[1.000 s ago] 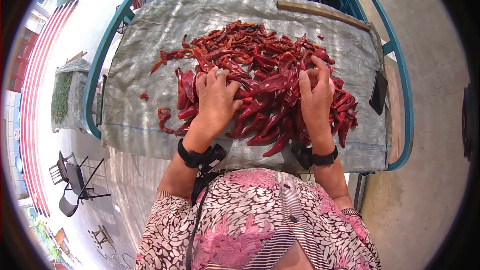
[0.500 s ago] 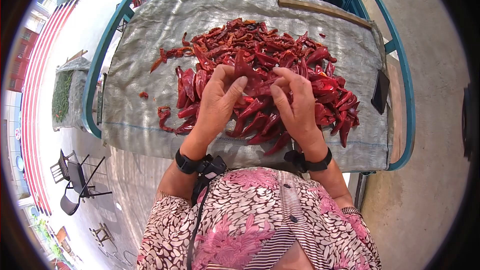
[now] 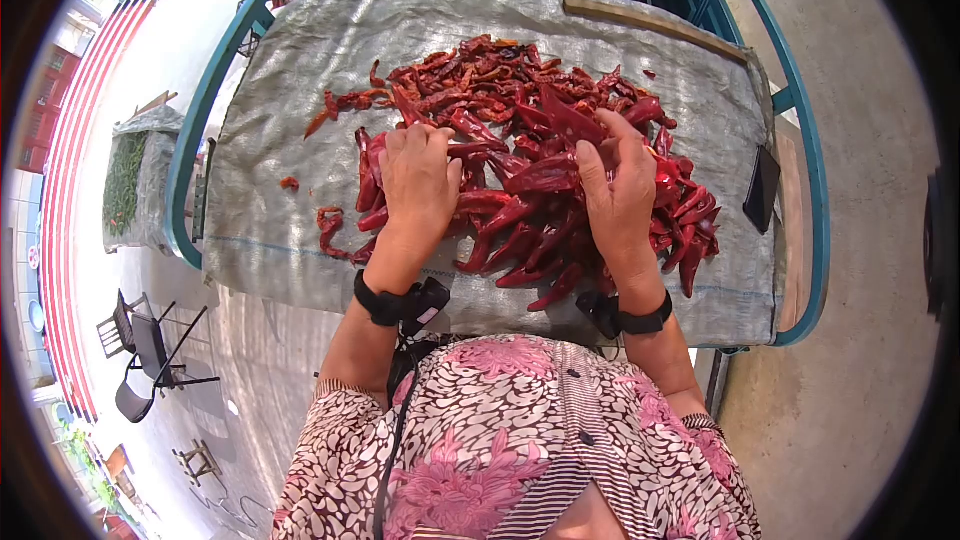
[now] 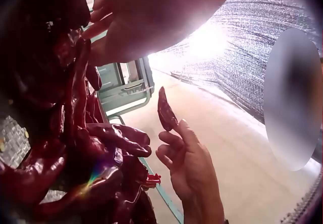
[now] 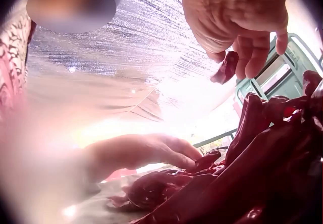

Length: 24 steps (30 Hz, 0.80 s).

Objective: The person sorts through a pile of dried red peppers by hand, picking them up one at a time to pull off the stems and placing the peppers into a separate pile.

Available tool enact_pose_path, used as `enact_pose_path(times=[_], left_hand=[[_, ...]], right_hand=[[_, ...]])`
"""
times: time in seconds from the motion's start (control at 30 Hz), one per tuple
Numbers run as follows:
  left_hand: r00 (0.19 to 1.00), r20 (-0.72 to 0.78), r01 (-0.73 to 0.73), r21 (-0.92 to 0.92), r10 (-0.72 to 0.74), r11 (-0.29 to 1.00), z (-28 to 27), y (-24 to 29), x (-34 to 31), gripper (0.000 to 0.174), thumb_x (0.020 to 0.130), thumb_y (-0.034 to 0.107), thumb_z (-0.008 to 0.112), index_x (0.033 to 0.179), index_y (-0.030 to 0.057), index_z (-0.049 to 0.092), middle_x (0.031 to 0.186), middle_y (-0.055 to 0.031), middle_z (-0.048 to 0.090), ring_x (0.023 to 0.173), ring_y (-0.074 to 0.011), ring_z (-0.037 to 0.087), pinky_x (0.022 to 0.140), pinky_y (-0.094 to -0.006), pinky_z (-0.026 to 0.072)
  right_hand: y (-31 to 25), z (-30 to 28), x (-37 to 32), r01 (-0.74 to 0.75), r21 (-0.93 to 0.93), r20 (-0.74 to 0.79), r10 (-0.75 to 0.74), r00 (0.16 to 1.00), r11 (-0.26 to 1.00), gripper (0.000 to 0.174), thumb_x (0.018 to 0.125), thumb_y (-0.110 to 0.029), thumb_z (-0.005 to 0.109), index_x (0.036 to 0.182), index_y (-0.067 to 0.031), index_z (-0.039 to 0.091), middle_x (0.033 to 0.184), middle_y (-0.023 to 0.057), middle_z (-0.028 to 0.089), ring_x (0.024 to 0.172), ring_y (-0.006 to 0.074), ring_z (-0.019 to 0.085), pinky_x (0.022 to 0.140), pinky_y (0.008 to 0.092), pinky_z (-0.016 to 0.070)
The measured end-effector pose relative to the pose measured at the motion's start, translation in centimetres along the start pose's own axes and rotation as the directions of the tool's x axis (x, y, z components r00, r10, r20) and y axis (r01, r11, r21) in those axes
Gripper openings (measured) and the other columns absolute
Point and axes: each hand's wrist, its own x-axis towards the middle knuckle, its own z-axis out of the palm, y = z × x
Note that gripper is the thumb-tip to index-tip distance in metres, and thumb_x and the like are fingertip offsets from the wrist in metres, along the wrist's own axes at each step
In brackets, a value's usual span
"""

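A pile of glossy red chili peppers lies in front of the person, with more shrivelled ones behind. Raised over the right part of the pile, the right hand pinches a chili pepper between thumb and fingers, its tip pointing up in the left wrist view. At the pile's left side the left hand reaches down with bent fingers. Its thumb and fingertips close on a small chili pepper in the right wrist view; other peppers hide part of this grip from the left wrist view.
A grey woven sheet covers the cart bed, bounded by teal rails. A wooden strip lies at the back, and a dark phone-like slab at the right edge. Two loose chili pieces lie left of the pile.
The hands came together over the middle, the left with a chili pepper, then parted. The left is back down at the pile's left; the right has moved right, holding a chili pepper.
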Motion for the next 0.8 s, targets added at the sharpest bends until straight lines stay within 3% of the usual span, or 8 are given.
enact_pose_path(times=[0.2, 0.3, 0.33, 0.4, 0.5, 0.6, 0.7, 0.8], left_hand=[[0.99, -0.063, -0.12, 0.146, 0.13, 0.982, 2.5, -1.3, 0.4, 0.034, 0.082, 0.015, 0.074, 0.116, 0.0093, 0.07, 0.116, -0.0087, 0.064, 0.119, -0.0308, 0.054, 0.098, -0.0458, 0.0407], [0.995, -0.091, -0.047, 0.008, 0.048, 0.999, 0.7, 0.1, 0.6, 0.031, 0.086, 0.01, 0.074, 0.116, 0.0087, 0.07, 0.116, -0.0069, 0.065, 0.114, -0.0257, 0.059, 0.092, -0.0432, 0.0457], [0.995, -0.1, -0.009, -0.225, -0.013, 0.974, 0.1, 0.7, 0.6, 0.027, 0.087, 0.01, 0.074, 0.114, 0.0086, 0.07, 0.113, -0.0073, 0.066, 0.109, -0.0254, 0.061, 0.09, -0.0416, 0.0474], [0.988, -0.073, 0.06, -0.64, -0.139, 0.766, -1.0, 1.8, 0.4, 0.022, 0.089, 0.008, 0.075, 0.11, 0.0084, 0.07, 0.107, -0.0081, 0.068, 0.101, -0.0247, 0.065, 0.085, -0.0385, 0.0509], [0.948, 0.257, 0.27, -0.961, -0.186, 0.049, -2.4, 3.4, 0.1, 0.019, 0.094, 0.007, 0.074, 0.111, 0.0065, 0.068, 0.102, -0.0049, 0.07, 0.092, -0.0162, 0.067, 0.08, -0.0305, 0.0539], [0.955, 0.285, 0.276, -0.955, -0.082, -0.106, -2.3, 4.0, -0.4, 0.018, 0.096, 0.009, 0.073, 0.112, 0.005, 0.065, 0.103, -0.0028, 0.07, 0.094, -0.0098, 0.066, 0.082, -0.026, 0.054], [0.948, 0.311, 0.309, -0.951, -0.072, -0.033, -2.0, 3.7, -0.6, 0.016, 0.097, 0.01, 0.073, 0.109, 0.0046, 0.064, 0.102, -0.0024, 0.07, 0.092, -0.011, 0.066, 0.078, -0.0268, 0.0538], [0.912, 0.301, 0.338, -0.936, -0.278, 0.095, -2.5, 3.4, -0.1, 0.016, 0.096, 0.009, 0.073, 0.108, 0.0043, 0.065, 0.099, -0.0035, 0.069, 0.087, -0.0116, 0.065, 0.075, -0.0275, 0.0523]], right_hand=[[0.5, 0.0, -0.1, 0.05, 0.001, 0.031, -0.05, 0.998, 0.999, 0.033, 0.096, -0.017, 0.069, 0.128, -0.0085, 0.063, 0.085, 0.0014, 0.067, 0.08, 0.0179, 0.063, 0.105, 0.0418, 0.0363], [-0.2, -0.1, -0.3, 0.101, -0.043, 0.065, -0.098, 0.993, 0.994, 0.031, 0.096, -0.016, 0.069, 0.126, -0.0091, 0.064, 0.084, 0.0006, 0.067, 0.078, 0.0166, 0.063, 0.106, 0.0423, 0.0364], [-0.2, 0.0, -0.4, 0.119, -0.042, 0.058, -0.117, 0.991, 0.992, 0.031, 0.096, -0.016, 0.069, 0.126, -0.0093, 0.065, 0.084, 0.0004, 0.067, 0.077, 0.0165, 0.064, 0.107, 0.0425, 0.0363], [-0.6, 0.2, -0.6, 0.142, 0.004, 0.084, -0.141, 0.986, 0.99, 0.031, 0.096, -0.017, 0.069, 0.125, -0.0093, 0.065, 0.084, 0.0006, 0.067, 0.077, 0.017, 0.064, 0.108, 0.043, 0.0361], [-1.7, 0.5, -0.5, 0.173, 0.084, 0.154, -0.185, 0.971, 0.981, 0.032, 0.096, -0.019, 0.07, 0.126, -0.0091, 0.065, 0.086, 0.0019, 0.067, 0.081, 0.0192, 0.065, 0.109, 0.0443, 0.0358], [-2.7, 0.4, -0.8, 0.191, 0.046, 0.263, -0.197, 0.944, 0.98, 0.036, 0.097, -0.022, 0.069, 0.13, -0.009, 0.063, 0.096, 0.005, 0.07, 0.094, 0.0246, 0.064, 0.108, 0.0451, 0.0374], [-2.4, 1.1, -1.4, 0.115, 0.125, 0.205, -0.139, 0.969, 0.985, 0.038, 0.097, -0.022, 0.068, 0.132, -0.0088, 0.062, 0.107, 0.0078, 0.072, 0.104, 0.0287, 0.061, 0.107, 0.044, 0.0391], [-1.7, 0.5, -0.8, 0.136, 0.053, 0.153, -0.143, 0.978, 0.989, 0.038, 0.097, -0.022, 0.068, 0.132, -0.0087, 0.061, 0.116, 0.0097, 0.072, 0.11, 0.0323, 0.059, 0.106, 0.0433, 0.0404]])
